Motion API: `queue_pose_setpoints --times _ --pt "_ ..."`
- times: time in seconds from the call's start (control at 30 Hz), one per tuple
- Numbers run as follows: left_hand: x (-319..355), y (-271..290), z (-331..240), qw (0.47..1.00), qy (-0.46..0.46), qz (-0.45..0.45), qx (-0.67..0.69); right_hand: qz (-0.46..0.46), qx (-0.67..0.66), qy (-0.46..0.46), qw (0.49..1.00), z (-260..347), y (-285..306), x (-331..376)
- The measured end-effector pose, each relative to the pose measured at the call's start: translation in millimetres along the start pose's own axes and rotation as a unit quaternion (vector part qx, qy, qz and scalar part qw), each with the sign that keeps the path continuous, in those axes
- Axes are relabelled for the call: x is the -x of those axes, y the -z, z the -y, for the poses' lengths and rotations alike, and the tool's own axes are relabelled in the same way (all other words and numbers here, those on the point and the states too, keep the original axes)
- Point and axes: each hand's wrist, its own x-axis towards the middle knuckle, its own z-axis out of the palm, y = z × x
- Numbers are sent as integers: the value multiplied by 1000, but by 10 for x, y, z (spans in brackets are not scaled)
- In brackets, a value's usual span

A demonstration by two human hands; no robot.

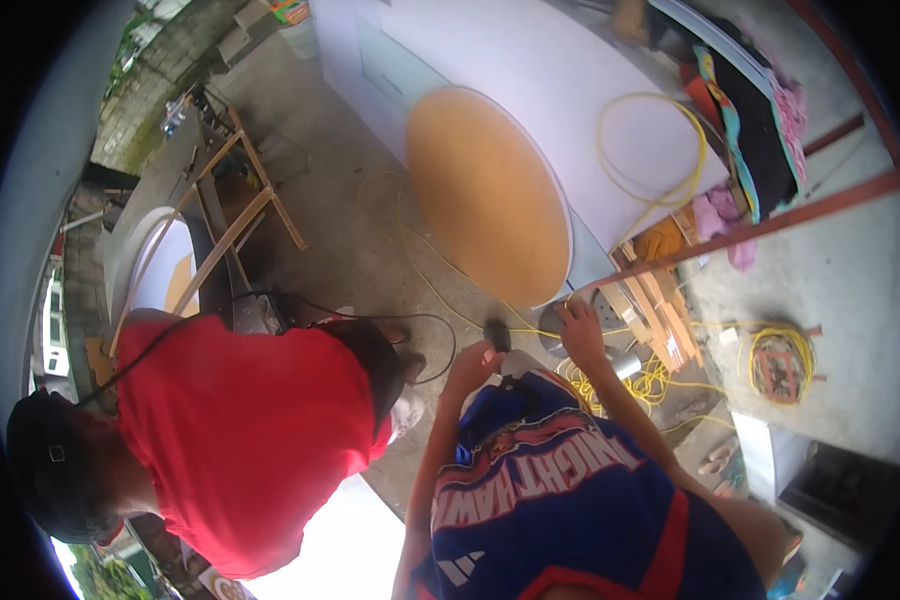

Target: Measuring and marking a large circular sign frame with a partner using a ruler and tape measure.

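Note:
My left hand (476, 366) hangs in front of my legs, close to a dark shoe (497, 334). Its fingers look bent, but whether they hold anything does not show. Further right, my right hand (579, 328) reaches forward with its fingers apart and nothing visible in them. It is near the lower end of a reddish-brown bar (710, 246) and below the rim of a large round wooden board (487, 195). Contact with either cannot be made out. The board leans against a big white panel (570, 75). Yellow cord (650, 385) lies in loops beside my right forearm.
A person in a red shirt (255, 430) bends over at my left. Beyond them stands a wooden frame (235, 235). Cut wooden strips (655, 315) and a yellow cord reel (780, 365) lie at the right. A dark cable (425, 318) crosses the floor.

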Motion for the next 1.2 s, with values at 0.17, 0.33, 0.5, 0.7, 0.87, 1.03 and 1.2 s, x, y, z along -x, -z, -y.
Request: queue_pose_setpoints --times 0.17,0.33,0.5,0.7,0.87,1.03,1.2 --pt "-1027 164 302 997 34 -9 -64 162 -122 -156 967 -343 -220 -44" --pt "-1552 521 919 994 69 -64 -49 186 -170 -168 953 -507 -283 -344" --pt "-2006 956 1139 995 93 -36 -33 377 -86 -192 902 -777 -545 -451" --pt "-2813 1754 1126 997 25 -72 7 471 -140 -129 861 -409 -937 -2153" --pt "-3438 3414 607 988 118 -81 63 519 -106 -66 845 234 -1454 -3642" --pt "-3880 4610 401 974 144 -145 98 460 -169 -132 862 231 -2350 -5114" --pt "-4234 5316 618 960 144 -173 166 470 -110 -16 875 212 -3064 -6390"
